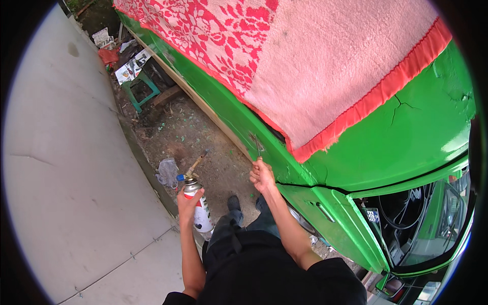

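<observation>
Head view, left grip [188, 204] wrapping torch [204, 217], right grip [262, 176] clenching tool [258, 147], blanket [325, 66] over car [391, 145], stool [152, 84] near wall [71, 137]

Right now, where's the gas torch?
In the head view, the gas torch is just left of centre, held in your left hand; a clear plastic bag lies left of its head in the picture.

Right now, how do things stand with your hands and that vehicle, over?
Left hand gripping white canister, torch nozzle on top. Right hand holding thin tool at green vehicle; contact unclear. Pink-red blanket draped nearby.
</observation>
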Demonstrator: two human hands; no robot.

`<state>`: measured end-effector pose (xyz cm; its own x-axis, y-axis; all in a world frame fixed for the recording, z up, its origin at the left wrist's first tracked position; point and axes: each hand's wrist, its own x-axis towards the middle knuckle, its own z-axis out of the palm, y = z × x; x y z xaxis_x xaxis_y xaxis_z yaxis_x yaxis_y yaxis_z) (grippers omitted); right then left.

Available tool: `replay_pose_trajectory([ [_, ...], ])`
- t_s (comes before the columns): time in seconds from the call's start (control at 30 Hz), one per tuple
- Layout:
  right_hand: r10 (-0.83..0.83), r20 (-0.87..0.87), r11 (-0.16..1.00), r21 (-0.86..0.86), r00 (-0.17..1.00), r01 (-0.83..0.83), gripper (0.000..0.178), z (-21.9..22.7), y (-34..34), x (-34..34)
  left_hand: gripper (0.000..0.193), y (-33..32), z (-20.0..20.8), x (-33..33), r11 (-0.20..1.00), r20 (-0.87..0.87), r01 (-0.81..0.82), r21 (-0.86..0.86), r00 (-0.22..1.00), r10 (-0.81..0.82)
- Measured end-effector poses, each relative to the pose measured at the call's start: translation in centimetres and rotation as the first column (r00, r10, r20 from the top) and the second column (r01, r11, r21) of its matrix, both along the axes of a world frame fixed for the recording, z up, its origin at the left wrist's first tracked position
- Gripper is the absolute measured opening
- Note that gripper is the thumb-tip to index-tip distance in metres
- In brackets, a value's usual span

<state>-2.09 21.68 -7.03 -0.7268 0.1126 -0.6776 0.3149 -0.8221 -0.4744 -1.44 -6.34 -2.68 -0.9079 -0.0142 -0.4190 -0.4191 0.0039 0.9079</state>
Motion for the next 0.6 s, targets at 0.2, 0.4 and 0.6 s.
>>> replay_pose_trajectory([
  [0.2, 0.006, 0.01, 1.0, 0.023, 1.0, -0.006, 0.027, 1.7, 1.1, 3.1, 0.034, -0.4, -0.5, 0.5, 1.0, 0.007, 0.006, 0.011, 1.0, -0.006],
  [0.4, 0.0, -0.019, 0.997, 0.08, 1.0, 0.002, 0.023, 1.5, 1.0, 0.2, 0.036, 2.0, 1.2, 0.0, 0.996, -0.007, 0.081, 0.025, 0.997, -0.081],
  [0.6, -0.006, -0.015, 0.997, 0.081, 1.0, 0.007, 0.026, 1.3, 1.2, 0.7, 0.036, 2.6, 1.6, -0.2, 0.993, -0.049, 0.116, 0.005, 0.992, -0.116],
])
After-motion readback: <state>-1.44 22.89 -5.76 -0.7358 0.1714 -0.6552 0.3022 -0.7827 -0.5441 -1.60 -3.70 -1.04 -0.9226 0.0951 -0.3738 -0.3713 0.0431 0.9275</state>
